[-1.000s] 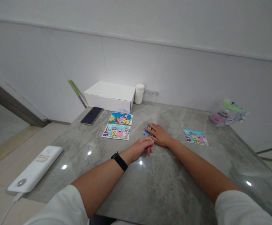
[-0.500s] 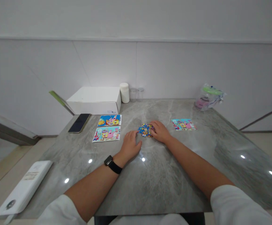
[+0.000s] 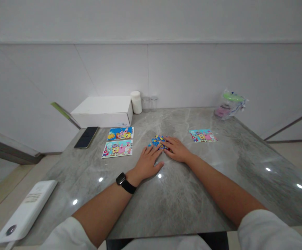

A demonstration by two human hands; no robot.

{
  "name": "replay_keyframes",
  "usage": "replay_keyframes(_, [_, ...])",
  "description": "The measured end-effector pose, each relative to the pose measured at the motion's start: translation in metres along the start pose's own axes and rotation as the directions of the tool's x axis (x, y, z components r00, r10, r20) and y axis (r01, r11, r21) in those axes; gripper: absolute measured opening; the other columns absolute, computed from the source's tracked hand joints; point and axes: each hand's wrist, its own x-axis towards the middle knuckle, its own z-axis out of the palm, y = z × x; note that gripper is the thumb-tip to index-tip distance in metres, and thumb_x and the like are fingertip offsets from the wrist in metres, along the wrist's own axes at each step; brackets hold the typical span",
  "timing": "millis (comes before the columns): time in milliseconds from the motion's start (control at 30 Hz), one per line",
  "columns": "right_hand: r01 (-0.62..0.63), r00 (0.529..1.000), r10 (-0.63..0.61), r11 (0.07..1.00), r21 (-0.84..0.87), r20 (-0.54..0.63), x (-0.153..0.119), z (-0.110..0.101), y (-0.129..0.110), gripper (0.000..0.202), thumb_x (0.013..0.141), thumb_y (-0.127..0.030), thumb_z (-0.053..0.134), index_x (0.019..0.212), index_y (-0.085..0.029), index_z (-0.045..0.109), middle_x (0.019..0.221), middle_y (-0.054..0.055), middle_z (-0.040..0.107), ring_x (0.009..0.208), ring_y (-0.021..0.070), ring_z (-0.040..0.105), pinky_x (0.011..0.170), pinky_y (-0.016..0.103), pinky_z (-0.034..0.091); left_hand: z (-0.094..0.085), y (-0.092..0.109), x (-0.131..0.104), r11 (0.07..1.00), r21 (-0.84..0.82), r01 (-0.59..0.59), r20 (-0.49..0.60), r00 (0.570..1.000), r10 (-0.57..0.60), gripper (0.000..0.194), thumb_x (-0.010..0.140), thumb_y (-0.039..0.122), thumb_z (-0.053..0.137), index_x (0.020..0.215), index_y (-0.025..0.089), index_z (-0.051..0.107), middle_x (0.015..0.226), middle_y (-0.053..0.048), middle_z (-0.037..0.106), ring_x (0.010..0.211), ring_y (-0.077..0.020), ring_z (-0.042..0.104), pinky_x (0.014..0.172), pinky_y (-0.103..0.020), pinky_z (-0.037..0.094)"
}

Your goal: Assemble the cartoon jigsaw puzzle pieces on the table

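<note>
Both hands (image 3: 147, 162) (image 3: 177, 150) lie open, the left now further over the puzzle pieces (image 3: 157, 140).

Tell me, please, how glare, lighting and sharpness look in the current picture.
Head view: small glare spots dot the grey tabletop, and the wall looks brightest just above the white box. Head view again: the puzzle pieces look soft, their printed detail unreadable; the white device at lower left seems stretched.

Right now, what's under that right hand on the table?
The right hand partly covers a pile of blue and yellow puzzle pieces; some show beside its fingertips. Whatever lies fully beneath the hand is hidden.
</note>
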Motion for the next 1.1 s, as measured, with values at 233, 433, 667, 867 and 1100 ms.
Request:
replay_keyframes(233, [-0.064,0.997,0.064,0.998,-0.004,-0.049,-0.001,-0.003,-0.001,0.065,0.101,-0.041,0.055,0.162,-0.025,0.043,0.168,0.013,0.041,0.153,0.0318,0.04,0.127,0.055,0.033,0.008,-0.002,-0.001,0.992,0.095,0.082,-0.077,0.994,-0.075,0.064,0.101,0.049,0.055,0.159,0.022,0.046,0.171,-0.015,0.034,0.159,-0.039,0.029,0.129,-0.064,0.021])
replay_keyframes(433, [-0.17,0.984,0.17,0.985,-0.003,-0.056,0.004,0.001,0.007,0.059,0.105,-0.044,0.048,0.159,-0.021,0.047,0.163,0.016,0.047,0.15,0.0324,0.044,0.126,0.057,0.032,0.013,-0.006,-0.002,0.989,0.118,0.093,-0.086,0.993,-0.083,0.066,0.101,0.049,0.054,0.159,0.019,0.044,0.17,-0.019,0.034,0.16,-0.0395,0.028,0.129,-0.063,0.023])
replay_keyframes(667, [-0.145,0.988,0.144,0.989,-0.014,-0.05,0.002,0.002,0.011,0.067,0.103,-0.051,0.051,0.161,-0.02,0.043,0.165,0.017,0.044,0.153,0.0336,0.04,0.128,0.056,0.029,0.017,-0.008,0.012,0.988,0.109,0.113,-0.148,0.984,-0.096,0.075,0.099,0.049,0.058,0.163,0.017,0.035,0.175,-0.02,0.023,0.162,-0.0384,0.022,0.129,-0.061,0.027])
replay_keyframes(867, [-0.165,0.986,0.165,0.985,-0.058,0.01,0.002,0.01,0.01,0.063,0.106,-0.052,0.044,0.161,-0.022,0.045,0.169,0.014,0.039,0.158,0.035,0.032,0.128,0.061,0.024,0.021,-0.012,0.046,0.968,0.152,0.201,-0.191,0.967,-0.171,0.072,0.104,0.051,0.047,0.163,0.013,0.034,0.169,-0.023,0.035,0.158,-0.0383,0.033,0.127,-0.063,0.026])
replay_keyframes(1100, [-0.161,0.987,0.161,0.984,-0.071,0.001,0.004,0.015,0.013,0.066,0.107,-0.053,0.038,0.165,-0.021,0.037,0.171,0.014,0.035,0.159,0.0349,0.032,0.128,0.061,0.023,0.024,-0.011,0.06,0.959,0.19,0.208,-0.158,0.971,-0.18,0.068,0.106,0.046,0.041,0.161,0.007,0.038,0.169,-0.023,0.034,0.159,-0.0371,0.032,0.13,-0.059,0.023])
